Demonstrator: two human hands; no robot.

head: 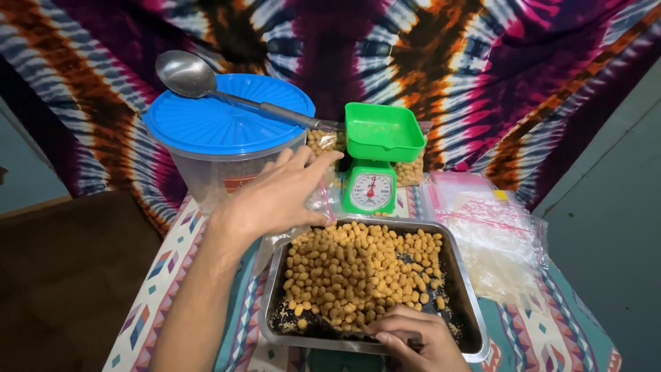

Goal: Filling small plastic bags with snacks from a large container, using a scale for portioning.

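- Tie-dye cloth point(482, 76) hangs as the far backdrop; a patterned mat point(172, 275) covers the surface.
- Blue-lidded tub point(227, 127) stands far left, ladle point(200, 79) on top.
- Metal tray point(468, 303), near centre, holds coated nuts point(358, 269), still largely unpacked.
- Filled bags point(323, 141) behind the green scale point(375, 158): some done.
- Left hand point(282, 193) grips a clear bag point(322, 200); right hand point(413, 337) closed on a dark scoop.

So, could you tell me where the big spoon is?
The spoon lies on the blue lid of the tub, upper left, beside the green scale.
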